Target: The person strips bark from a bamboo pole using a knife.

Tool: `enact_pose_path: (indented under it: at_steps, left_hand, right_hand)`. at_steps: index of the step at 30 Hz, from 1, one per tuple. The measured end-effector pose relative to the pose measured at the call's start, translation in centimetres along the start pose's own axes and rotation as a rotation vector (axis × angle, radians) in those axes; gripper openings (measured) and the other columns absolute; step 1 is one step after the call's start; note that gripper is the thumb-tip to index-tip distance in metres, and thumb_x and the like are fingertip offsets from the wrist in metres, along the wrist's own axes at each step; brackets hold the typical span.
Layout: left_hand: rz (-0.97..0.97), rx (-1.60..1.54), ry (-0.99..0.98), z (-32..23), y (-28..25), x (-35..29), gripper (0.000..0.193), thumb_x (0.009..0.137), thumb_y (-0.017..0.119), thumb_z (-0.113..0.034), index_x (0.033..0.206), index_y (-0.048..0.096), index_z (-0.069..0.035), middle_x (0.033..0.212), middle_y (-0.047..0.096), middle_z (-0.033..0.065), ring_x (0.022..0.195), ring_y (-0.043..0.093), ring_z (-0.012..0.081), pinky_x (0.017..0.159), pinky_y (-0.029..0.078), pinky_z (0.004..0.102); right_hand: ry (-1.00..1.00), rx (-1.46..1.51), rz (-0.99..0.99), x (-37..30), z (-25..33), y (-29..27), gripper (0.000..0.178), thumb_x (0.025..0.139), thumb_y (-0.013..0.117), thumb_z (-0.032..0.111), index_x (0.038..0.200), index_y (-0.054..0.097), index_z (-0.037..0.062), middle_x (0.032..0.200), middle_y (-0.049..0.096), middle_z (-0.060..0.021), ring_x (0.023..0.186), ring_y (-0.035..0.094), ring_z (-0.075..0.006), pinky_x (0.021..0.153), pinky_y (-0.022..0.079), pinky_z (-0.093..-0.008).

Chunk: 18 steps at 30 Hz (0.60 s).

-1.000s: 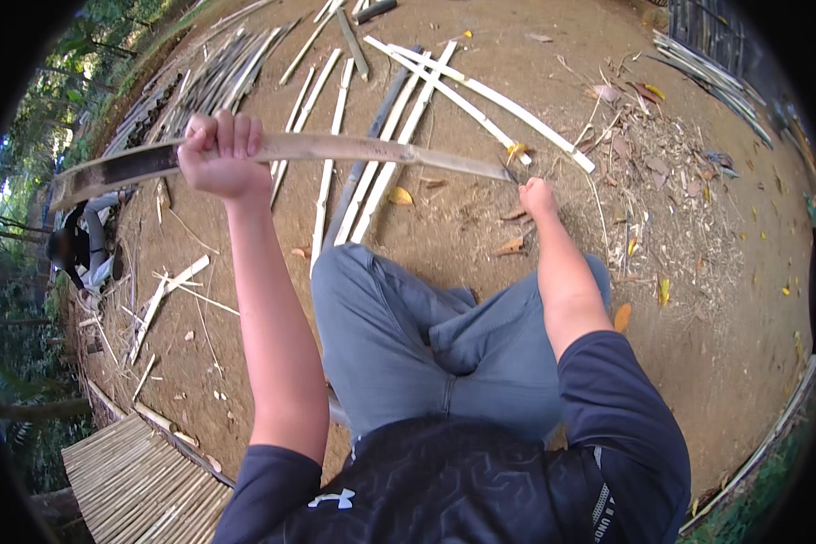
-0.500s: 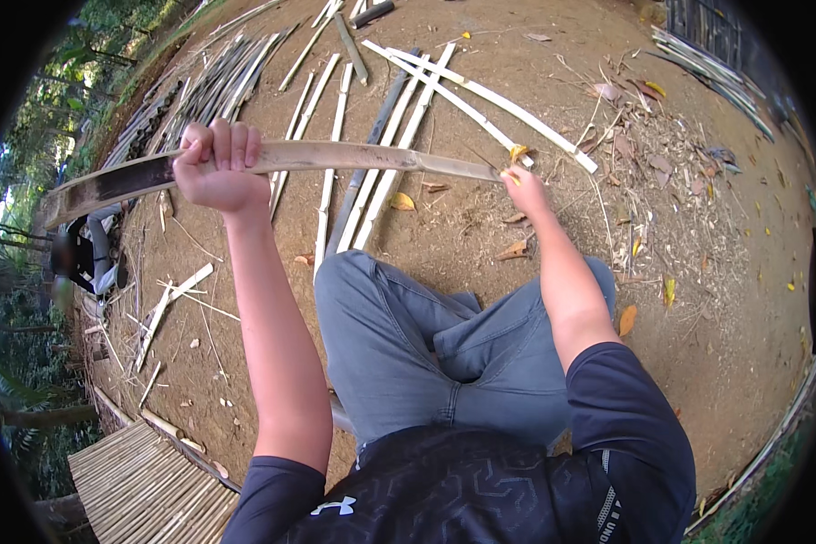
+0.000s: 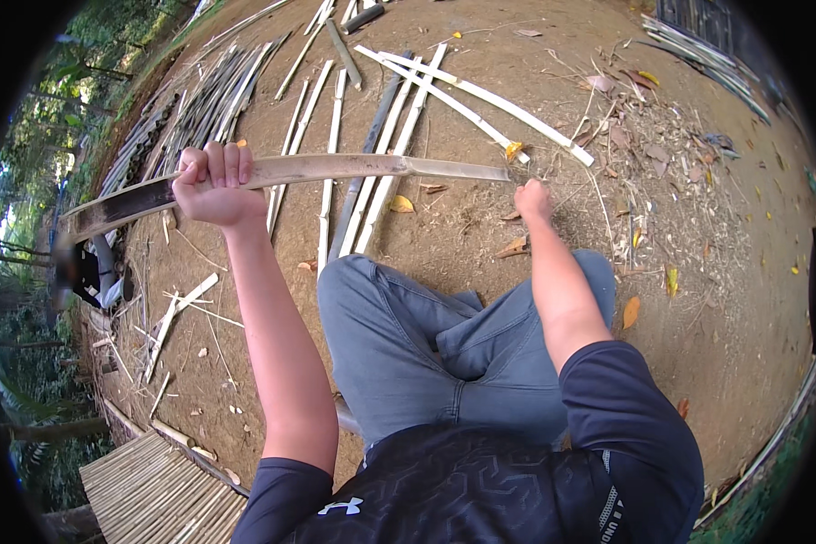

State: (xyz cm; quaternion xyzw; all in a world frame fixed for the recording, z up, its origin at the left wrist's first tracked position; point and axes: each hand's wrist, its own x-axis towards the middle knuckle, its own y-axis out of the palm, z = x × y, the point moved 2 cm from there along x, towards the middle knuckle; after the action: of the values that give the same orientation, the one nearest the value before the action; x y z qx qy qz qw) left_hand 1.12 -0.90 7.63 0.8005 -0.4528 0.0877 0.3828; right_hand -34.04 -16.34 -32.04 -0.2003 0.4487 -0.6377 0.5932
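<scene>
My left hand (image 3: 213,186) is closed around a long split bamboo strip (image 3: 335,167), raised crosswise in front of me. The strip's left part is dark and scorched-looking, while the longer right part is pale, with a node along it. Just beyond and below its right end is my right hand (image 3: 535,201), closed in a fist, with a small gap between it and the strip. Whatever the right fingers hold, if anything, is hidden.
Pale bamboo strips (image 3: 490,95) lie on the dirt ahead, with a bundle of darker ones (image 3: 231,86) farther left. A person (image 3: 100,267) sits at the far left. Below is a slatted bamboo platform (image 3: 154,485). Dry leaves and shavings (image 3: 644,181) litter the right.
My right hand has come off the strip's right end, moving slightly right and toward me. My left hand keeps its grip, and the strip has tilted only slightly.
</scene>
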Motion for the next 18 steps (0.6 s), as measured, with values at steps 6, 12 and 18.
enact_pose_path:
  at_steps: [6,12,18]
  left_hand:
    - [-0.012,-0.022,-0.005,0.0,0.8,0.1,0.022,0.081,0.036,-0.021,0.063,0.025,-0.019,0.050,0.023,-0.0035,0.041,0.017,0.0089,0.038,0.020,0.0255]
    - [-0.349,0.107,0.067,0.2,2.3,-0.6,0.023,0.083,0.038,-0.021,0.065,0.024,-0.017,0.052,0.019,-0.0042,0.045,0.014,0.0090,0.042,0.015,0.0283]
    - [-0.401,0.201,0.054,-0.4,4.8,-2.2,0.024,0.084,0.036,-0.021,0.066,0.020,-0.016,0.056,0.017,-0.0026,0.052,0.011,0.0109,0.048,0.012,0.0326]
  right_hand:
    - [0.102,0.377,0.174,-1.9,1.6,-1.6,0.041,0.091,0.058,0.036,0.091,0.073,-0.0022,0.095,0.071,-0.0248,0.096,0.067,-0.0402,0.084,0.051,-0.0467]
    - [-0.185,0.438,0.061,-10.9,5.3,-4.8,0.051,0.100,0.043,0.046,0.096,0.066,0.0005,0.097,0.069,-0.0231,0.098,0.065,-0.0397,0.087,0.047,-0.0461]
    - [-0.373,0.564,0.257,-21.9,10.4,-8.0,0.042,0.105,0.036,0.036,0.114,0.052,-0.0007,0.092,0.066,-0.0199,0.083,0.066,-0.0356,0.073,0.051,-0.0460]
